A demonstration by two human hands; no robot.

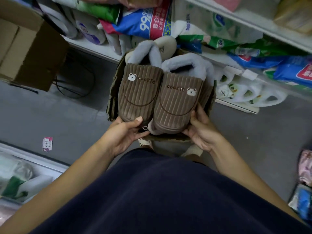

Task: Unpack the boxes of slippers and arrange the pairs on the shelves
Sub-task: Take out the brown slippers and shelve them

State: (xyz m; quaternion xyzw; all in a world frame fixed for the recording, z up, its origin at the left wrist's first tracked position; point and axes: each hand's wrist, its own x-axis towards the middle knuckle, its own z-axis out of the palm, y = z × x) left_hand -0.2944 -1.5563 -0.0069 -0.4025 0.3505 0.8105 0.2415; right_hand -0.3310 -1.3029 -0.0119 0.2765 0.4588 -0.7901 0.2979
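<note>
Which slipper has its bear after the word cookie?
The right slipper, held by the right hand: its bear follows the word. On the left slipper the bear comes first.

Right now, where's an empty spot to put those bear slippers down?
The grey floor between the big cardboard box and the open slipper box is bare, apart from a paper scrap. More floor lies on the slipper box's other side, below the shelf. The shelf itself is stuffed with bags and white slippers.

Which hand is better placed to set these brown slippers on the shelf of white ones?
Probably right: the right hand grips the brown slippers nearer that shelf; the left hand sits farther.
</note>
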